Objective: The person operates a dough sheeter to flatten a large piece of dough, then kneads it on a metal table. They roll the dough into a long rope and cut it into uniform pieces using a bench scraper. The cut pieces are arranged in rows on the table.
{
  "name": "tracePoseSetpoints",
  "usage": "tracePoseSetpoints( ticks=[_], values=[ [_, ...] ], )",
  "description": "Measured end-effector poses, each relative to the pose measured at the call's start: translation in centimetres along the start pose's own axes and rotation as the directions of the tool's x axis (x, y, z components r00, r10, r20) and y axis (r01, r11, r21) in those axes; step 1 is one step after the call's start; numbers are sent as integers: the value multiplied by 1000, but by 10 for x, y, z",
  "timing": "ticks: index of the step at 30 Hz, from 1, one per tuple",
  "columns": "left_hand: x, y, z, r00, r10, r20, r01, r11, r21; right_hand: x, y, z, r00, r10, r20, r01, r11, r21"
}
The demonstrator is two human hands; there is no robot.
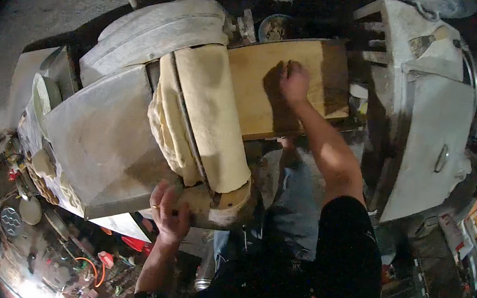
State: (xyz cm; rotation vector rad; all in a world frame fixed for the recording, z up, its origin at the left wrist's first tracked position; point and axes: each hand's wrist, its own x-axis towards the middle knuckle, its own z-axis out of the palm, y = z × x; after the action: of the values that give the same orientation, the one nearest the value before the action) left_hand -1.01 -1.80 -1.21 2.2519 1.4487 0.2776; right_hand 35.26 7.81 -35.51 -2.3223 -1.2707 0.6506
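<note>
A wide pale sheet of dough [211, 105] hangs over the roller part of a metal dough-rolling machine [105, 128]. To its left, a bunched, folded stretch of dough [166, 123] lies beyond a dark gap. My left hand [169, 215], with a ring on one finger, rests its spread fingers at the machine's near edge, below the folded dough. My right hand [294, 82] is over a wooden board [262, 99] to the right of the sheet, casting a shadow on it. Its fingers are curled in, and whatever they might hold is hidden.
A floury, rounded white cover [164, 26] rises behind the machine. Past the board a round container [277, 28] stands at the back. A white cabinet-like unit [436, 142] with a handle is on the right. Tools and cables [78, 260] clutter the lower left.
</note>
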Motion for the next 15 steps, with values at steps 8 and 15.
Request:
tracePoseSetpoints(
  ticks=[8, 15],
  values=[
    [20, 13, 3, 981, 41, -192, -44, 999, -12, -12, -193, -86, 995, 91, 26, -61, 410, 910],
    [21, 14, 0, 973, 55, -224, -62, 998, -23, 8, -217, -89, 977, 214, -5, -136, 638, 758]
  ],
)
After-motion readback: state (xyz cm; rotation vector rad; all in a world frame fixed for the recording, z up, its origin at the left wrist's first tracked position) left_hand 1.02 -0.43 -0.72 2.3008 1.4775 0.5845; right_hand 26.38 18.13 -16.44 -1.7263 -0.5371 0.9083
